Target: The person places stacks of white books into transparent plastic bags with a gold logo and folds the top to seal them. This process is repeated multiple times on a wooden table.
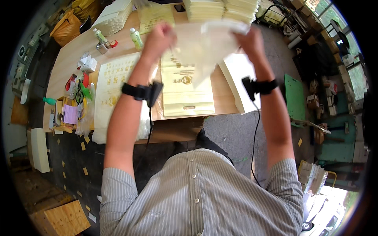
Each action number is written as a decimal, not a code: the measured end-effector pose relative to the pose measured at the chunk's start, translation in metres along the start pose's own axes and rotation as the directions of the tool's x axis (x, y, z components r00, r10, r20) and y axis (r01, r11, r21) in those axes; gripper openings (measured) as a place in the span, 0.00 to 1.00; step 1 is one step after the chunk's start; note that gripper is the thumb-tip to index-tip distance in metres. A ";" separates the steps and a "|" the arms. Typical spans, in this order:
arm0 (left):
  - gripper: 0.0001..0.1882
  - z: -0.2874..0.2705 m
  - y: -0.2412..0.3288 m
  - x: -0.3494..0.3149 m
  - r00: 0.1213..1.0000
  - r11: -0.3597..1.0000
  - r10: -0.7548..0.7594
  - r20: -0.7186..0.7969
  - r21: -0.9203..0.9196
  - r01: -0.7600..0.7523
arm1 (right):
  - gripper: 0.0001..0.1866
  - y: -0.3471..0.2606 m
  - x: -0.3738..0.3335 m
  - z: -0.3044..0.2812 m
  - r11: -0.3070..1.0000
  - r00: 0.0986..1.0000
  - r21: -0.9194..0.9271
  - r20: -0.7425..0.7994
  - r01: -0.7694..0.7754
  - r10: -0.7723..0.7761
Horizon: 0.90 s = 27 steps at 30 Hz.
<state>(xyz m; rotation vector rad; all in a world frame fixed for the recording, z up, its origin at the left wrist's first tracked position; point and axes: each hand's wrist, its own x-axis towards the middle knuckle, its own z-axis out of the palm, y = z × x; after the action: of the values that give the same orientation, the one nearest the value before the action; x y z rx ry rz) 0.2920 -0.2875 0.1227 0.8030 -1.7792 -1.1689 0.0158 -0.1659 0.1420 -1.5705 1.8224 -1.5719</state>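
Note:
A thin see-through plastic bag (220,41) is stretched between my hands above the table, blurred by motion. My left hand (159,41) is closed at its left side, the fingers smeared. At its upper right corner, my right hand (251,41) pinches the plastic. Under the bag lies a flat pale yellow carrier bag (188,100) with gold print and a cut-out handle slot towards me. The hanging plastic hides part of its far end. To the right is a stack of white sheets (242,84). On the left lies a pile of clear printed plastic bags (112,88).
Pale yellow stacks (204,10) stand along the far edge, beside another yellow bag (157,17). Two spray bottles, including one green-white bottle (136,38), and a metal can (101,48) stand at left. A box of tools (65,114) occupies the table's left corner, with scissors nearby.

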 end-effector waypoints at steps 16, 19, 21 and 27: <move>0.02 0.002 0.036 -0.016 0.682 0.799 0.599 -0.420 0.258 -0.543 | 0.17 -0.041 0.020 0.001 0.719 0.644 -0.347 -0.322 0.602 -0.694; 0.03 0.019 -0.016 -0.064 0.837 0.809 0.494 -0.235 0.477 -0.343 | 0.18 0.051 -0.010 0.013 0.562 0.521 -0.338 -0.210 0.755 -0.827; 0.02 0.038 -0.113 -0.091 0.998 0.774 -0.057 0.028 0.633 0.026 | 0.11 0.177 -0.065 0.069 0.650 0.823 -0.727 0.496 0.220 0.276; 0.10 0.046 -0.143 -0.179 0.974 0.815 -0.221 -0.046 0.540 0.211 | 0.15 0.146 -0.172 0.056 0.875 0.898 -0.485 0.385 0.002 0.211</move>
<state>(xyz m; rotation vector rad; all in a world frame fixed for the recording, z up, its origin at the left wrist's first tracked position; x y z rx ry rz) 0.3393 -0.1696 -0.0735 1.3604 -2.1115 -0.8019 0.0450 -0.0792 -0.0722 -1.7902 2.0729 -0.6629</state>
